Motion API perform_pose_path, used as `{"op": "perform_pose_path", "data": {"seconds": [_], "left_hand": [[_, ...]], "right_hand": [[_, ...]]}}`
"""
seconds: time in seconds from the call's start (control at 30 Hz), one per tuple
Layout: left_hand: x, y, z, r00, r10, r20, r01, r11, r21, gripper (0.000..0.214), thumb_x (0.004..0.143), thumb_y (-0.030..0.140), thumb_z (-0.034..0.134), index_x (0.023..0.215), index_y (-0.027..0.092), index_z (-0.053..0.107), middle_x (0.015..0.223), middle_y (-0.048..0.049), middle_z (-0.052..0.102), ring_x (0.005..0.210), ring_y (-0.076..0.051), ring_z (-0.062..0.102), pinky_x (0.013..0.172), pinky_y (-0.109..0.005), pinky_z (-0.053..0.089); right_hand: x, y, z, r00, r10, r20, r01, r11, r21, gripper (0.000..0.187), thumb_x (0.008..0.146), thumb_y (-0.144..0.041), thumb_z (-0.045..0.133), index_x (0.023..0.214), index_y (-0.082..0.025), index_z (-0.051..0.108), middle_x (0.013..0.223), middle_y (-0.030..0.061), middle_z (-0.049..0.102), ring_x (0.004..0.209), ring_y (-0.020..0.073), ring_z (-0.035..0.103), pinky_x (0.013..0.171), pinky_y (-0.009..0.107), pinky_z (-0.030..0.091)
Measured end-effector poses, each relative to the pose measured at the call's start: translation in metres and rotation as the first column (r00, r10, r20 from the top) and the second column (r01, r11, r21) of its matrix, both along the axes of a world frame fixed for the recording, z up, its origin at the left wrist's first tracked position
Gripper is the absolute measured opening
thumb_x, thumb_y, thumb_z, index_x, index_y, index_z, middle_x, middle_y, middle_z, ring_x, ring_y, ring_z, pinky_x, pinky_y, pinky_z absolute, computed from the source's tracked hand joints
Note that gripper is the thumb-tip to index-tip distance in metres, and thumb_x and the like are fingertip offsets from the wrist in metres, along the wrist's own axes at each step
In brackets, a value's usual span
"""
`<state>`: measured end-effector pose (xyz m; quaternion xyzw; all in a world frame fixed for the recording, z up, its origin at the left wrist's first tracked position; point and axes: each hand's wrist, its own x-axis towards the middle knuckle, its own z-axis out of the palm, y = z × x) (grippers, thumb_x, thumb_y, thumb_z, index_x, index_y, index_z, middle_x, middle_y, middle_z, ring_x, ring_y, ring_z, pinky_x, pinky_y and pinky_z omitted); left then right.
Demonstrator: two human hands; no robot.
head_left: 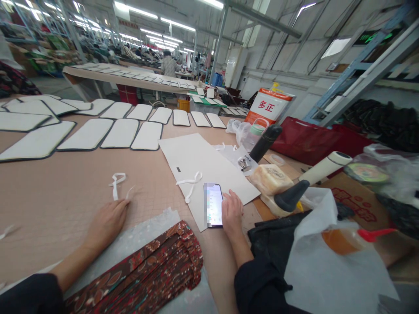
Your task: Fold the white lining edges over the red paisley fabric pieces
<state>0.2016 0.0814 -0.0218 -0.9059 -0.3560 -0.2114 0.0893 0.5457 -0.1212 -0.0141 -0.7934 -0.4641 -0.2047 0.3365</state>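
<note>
My left hand [109, 220] rests on the tan tabletop with its fingers drawn together at the lower end of a looped white ribbon [115, 185]. A smartphone [214, 205] with a lit screen is over a large pale cardboard sheet [199, 155]. Along the phone's right edge, my right hand [232, 211] has its fingers bent against it; the grip underneath is hidden. Another white ribbon [190, 183] lies on the sheet, left of the phone. Pleated, patterned brown-red cloth [147, 270] lies nearest me, between my forearms, over a clear plastic sheet [149, 229].
White dark-edged panels [119, 133] lie in rows at the back of the table. To the right are a sponge-like block [271, 179], a black bottle [266, 141], a cream tumbler [327, 165], an orange-white can [268, 107] and plastic bags [340, 266]. A person [168, 65] stands far off.
</note>
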Motion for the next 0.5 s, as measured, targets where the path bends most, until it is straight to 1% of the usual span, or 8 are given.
{"op": "perform_pose_path", "data": {"seconds": [0.07, 0.13, 0.2, 0.27, 0.33, 0.37, 0.47, 0.5], "left_hand": [[-0.001, -0.003, 0.002, 1.000, -0.008, 0.018, 0.008, 1.000, -0.020, 0.037, 0.087, 0.029, 0.030, 0.103, 0.012, 0.060, 0.102, -0.0132, 0.064, 0.092, -0.024, 0.057, 0.084, -0.037, 0.042], [-0.002, -0.006, 0.008, 0.998, -0.033, 0.047, 0.036, 0.998, -0.054, 0.033, 0.087, 0.027, 0.032, 0.099, 0.016, 0.061, 0.098, -0.0100, 0.065, 0.091, -0.022, 0.058, 0.087, -0.039, 0.040], [-0.001, -0.011, 0.020, 0.994, -0.070, 0.088, 0.079, 0.991, -0.104, 0.031, 0.087, 0.025, 0.033, 0.097, 0.018, 0.061, 0.094, -0.0075, 0.066, 0.089, -0.020, 0.059, 0.092, -0.040, 0.036], [0.002, -0.022, 0.039, 0.984, -0.105, 0.144, 0.129, 0.978, -0.166, 0.031, 0.087, 0.024, 0.034, 0.101, 0.019, 0.060, 0.093, -0.0067, 0.066, 0.089, -0.019, 0.059, 0.091, -0.038, 0.037], [0.005, -0.039, 0.063, 0.970, -0.144, 0.196, 0.189, 0.952, -0.239, 0.034, 0.087, 0.024, 0.034, 0.114, 0.020, 0.055, 0.098, -0.0066, 0.065, 0.089, -0.019, 0.058, 0.087, -0.034, 0.039], [0.006, -0.049, 0.075, 0.961, -0.169, 0.220, 0.225, 0.938, -0.264, 0.036, 0.086, 0.024, 0.036, 0.120, 0.021, 0.051, 0.099, -0.0068, 0.065, 0.089, -0.019, 0.058, 0.086, -0.033, 0.039], [0.006, -0.077, 0.106, 0.934, -0.217, 0.283, 0.309, 0.890, -0.337, 0.047, 0.084, 0.023, 0.043, 0.131, 0.023, 0.041, 0.092, -0.0060, 0.065, 0.081, -0.018, 0.059, 0.079, -0.029, 0.041], [0.004, -0.085, 0.113, 0.921, -0.232, 0.314, 0.342, 0.866, -0.364, 0.051, 0.083, 0.022, 0.046, 0.133, 0.023, 0.038, 0.089, -0.0052, 0.065, 0.078, -0.017, 0.058, 0.077, -0.027, 0.042]], "right_hand": [[0.000, -0.003, 0.002, 1.000, 0.031, -0.002, -0.031, 0.997, 0.075, 0.036, 0.091, -0.029, 0.029, 0.108, -0.014, 0.057, 0.120, 0.0145, 0.052, 0.115, 0.0237, 0.042, 0.097, 0.048, 0.031], [-0.004, -0.008, 0.007, 0.997, 0.079, -0.001, -0.078, 0.990, 0.121, 0.035, 0.090, -0.028, 0.030, 0.106, -0.014, 0.057, 0.118, 0.0149, 0.054, 0.115, 0.0238, 0.043, 0.096, 0.048, 0.032], [-0.013, -0.011, 0.019, 0.987, 0.161, -0.015, -0.157, 0.977, 0.148, 0.034, 0.090, -0.028, 0.030, 0.106, -0.013, 0.057, 0.116, 0.0149, 0.055, 0.114, 0.0236, 0.044, 0.097, 0.048, 0.033], [-0.030, -0.012, 0.036, 0.956, 0.287, -0.067, -0.273, 0.948, 0.162, 0.035, 0.090, -0.029, 0.031, 0.110, -0.014, 0.055, 0.116, 0.0141, 0.055, 0.113, 0.0227, 0.045, 0.097, 0.046, 0.034], [-0.056, -0.007, 0.058, 0.885, 0.443, -0.142, -0.421, 0.893, 0.160, 0.037, 0.090, -0.031, 0.032, 0.117, -0.016, 0.051, 0.119, 0.0132, 0.053, 0.114, 0.0217, 0.045, 0.097, 0.044, 0.035], [-0.073, -0.002, 0.069, 0.835, 0.521, -0.174, -0.501, 0.853, 0.150, 0.038, 0.089, -0.032, 0.034, 0.122, -0.017, 0.048, 0.123, 0.0127, 0.051, 0.116, 0.0215, 0.044, 0.098, 0.043, 0.036], [-0.131, 0.019, 0.099, 0.677, 0.703, -0.215, -0.707, 0.704, 0.075, 0.050, 0.086, -0.036, 0.042, 0.133, -0.019, 0.036, 0.132, 0.0117, 0.044, 0.122, 0.0219, 0.039, 0.099, 0.041, 0.034], [-0.151, 0.028, 0.107, 0.632, 0.739, -0.232, -0.753, 0.657, 0.043, 0.055, 0.084, -0.036, 0.045, 0.135, -0.019, 0.033, 0.130, 0.0116, 0.046, 0.120, 0.0219, 0.041, 0.098, 0.040, 0.035]]}}
